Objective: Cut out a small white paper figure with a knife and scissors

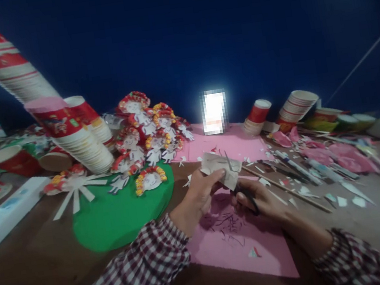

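Pink sheet (pixel 271 254) under both hands. Left hand (pixel 198 196) nearer than right hand (pixel 262 193) to paper piece (pixel 230 180), which sticks out forward of left fingertips, long axis slanting rightward and nearer the body; left thumb and fingers pinch it. Right fingers curled round scissors (pixel 253 200), blades pointing away, up at paper; blade gap unclear.

Nearer me than my fingers (pixel 217 175), I could slide low over the pink sheet (pixel 228 256). To their left, the green disc (pixel 113 228) leaves room on its near side; beyond, heaped paper figures (pixel 154 156) and a leaning cup stack (pixel 81 144) block me. Rightward, a wooden stick (pixel 298 195) and paper scraps (pixel 358 202) obstruct.
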A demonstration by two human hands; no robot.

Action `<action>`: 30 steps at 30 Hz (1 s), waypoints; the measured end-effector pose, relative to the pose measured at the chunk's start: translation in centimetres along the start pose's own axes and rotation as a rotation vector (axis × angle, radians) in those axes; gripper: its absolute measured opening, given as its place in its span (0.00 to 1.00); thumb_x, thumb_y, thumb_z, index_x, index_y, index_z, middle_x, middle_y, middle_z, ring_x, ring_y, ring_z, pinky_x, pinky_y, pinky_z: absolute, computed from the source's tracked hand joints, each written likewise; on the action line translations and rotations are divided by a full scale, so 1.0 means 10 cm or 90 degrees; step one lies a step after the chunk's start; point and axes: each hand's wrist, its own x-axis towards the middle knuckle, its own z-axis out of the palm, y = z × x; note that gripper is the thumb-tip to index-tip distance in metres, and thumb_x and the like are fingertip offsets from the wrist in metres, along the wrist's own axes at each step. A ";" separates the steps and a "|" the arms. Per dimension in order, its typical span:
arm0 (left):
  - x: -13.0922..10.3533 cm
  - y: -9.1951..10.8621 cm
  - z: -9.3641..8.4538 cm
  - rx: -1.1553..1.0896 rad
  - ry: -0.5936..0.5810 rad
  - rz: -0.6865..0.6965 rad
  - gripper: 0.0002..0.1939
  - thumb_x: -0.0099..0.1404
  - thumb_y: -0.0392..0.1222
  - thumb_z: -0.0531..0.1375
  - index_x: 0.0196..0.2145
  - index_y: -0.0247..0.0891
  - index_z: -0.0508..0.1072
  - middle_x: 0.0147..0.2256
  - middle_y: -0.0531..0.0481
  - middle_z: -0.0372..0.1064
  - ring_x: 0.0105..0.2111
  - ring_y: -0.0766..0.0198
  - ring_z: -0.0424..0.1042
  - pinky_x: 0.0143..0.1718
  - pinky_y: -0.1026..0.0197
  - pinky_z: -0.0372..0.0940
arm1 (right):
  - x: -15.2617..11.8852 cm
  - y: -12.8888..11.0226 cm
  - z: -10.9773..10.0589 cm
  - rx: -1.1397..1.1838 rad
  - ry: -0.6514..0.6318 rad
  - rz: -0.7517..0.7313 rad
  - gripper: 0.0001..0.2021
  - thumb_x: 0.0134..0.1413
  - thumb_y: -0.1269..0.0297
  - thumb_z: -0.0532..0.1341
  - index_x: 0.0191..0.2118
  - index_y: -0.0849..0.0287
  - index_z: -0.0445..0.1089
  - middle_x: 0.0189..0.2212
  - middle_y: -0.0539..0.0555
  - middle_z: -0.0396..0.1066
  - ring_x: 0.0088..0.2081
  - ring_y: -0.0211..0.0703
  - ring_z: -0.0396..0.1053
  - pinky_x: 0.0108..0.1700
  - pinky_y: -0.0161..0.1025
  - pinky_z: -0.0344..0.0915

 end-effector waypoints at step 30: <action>-0.01 0.03 0.06 0.042 0.073 0.002 0.20 0.39 0.39 0.73 0.31 0.33 0.74 0.28 0.49 0.74 0.27 0.65 0.71 0.29 0.63 0.66 | 0.01 -0.02 -0.02 0.024 0.022 -0.033 0.25 0.50 0.41 0.63 0.37 0.63 0.68 0.23 0.50 0.66 0.20 0.33 0.61 0.21 0.31 0.59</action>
